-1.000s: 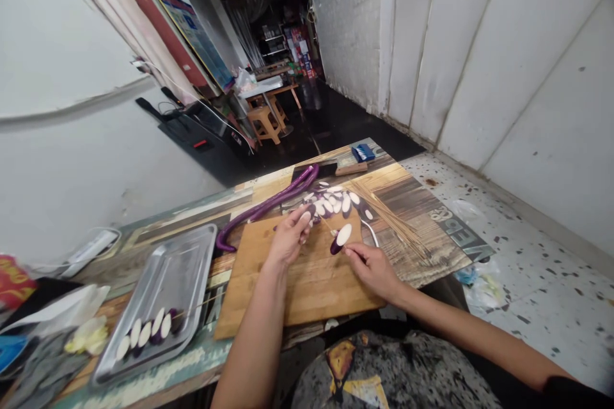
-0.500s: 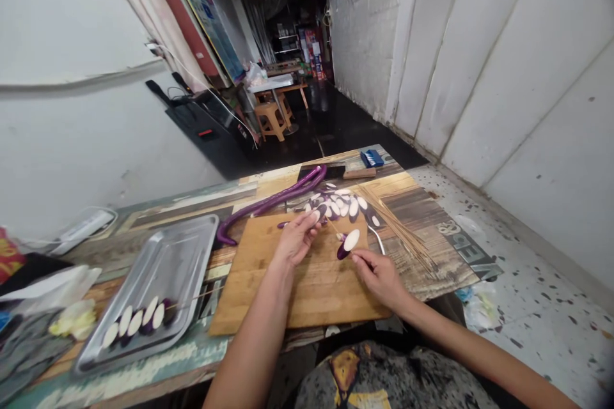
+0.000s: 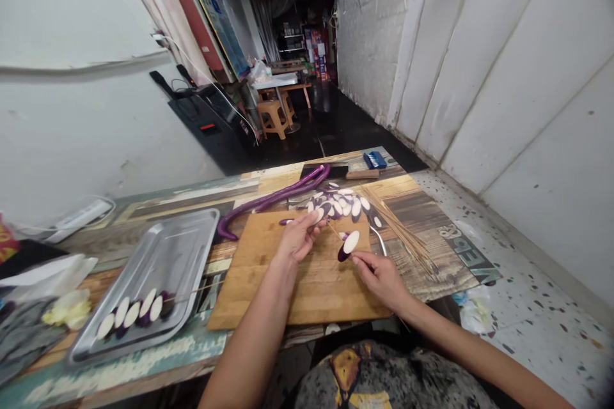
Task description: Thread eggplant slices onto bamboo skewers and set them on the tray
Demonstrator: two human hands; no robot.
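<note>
Above the wooden cutting board, my left hand pinches an eggplant slice with pale flesh and purple skin. A thin bamboo skewer points from my right hand toward that slice. My right hand is closed on the skewer, its lower end hidden in the fingers. Threaded eggplant slices sit just above those fingers. Behind the board lies a pile of cut eggplant slices. Two or so long purple eggplants curve along the board's far left edge.
Left of the board, a metal tray holds a skewer of eggplant slices. Loose bamboo skewers lie at the right. At the table's far end are a wooden-handled knife and a blue box. A curved metal utensil touches the board's right side.
The camera view has shifted slightly. Both hands keep nearly the same hold and place over the board, and the skewered slices have tilted a little.
</note>
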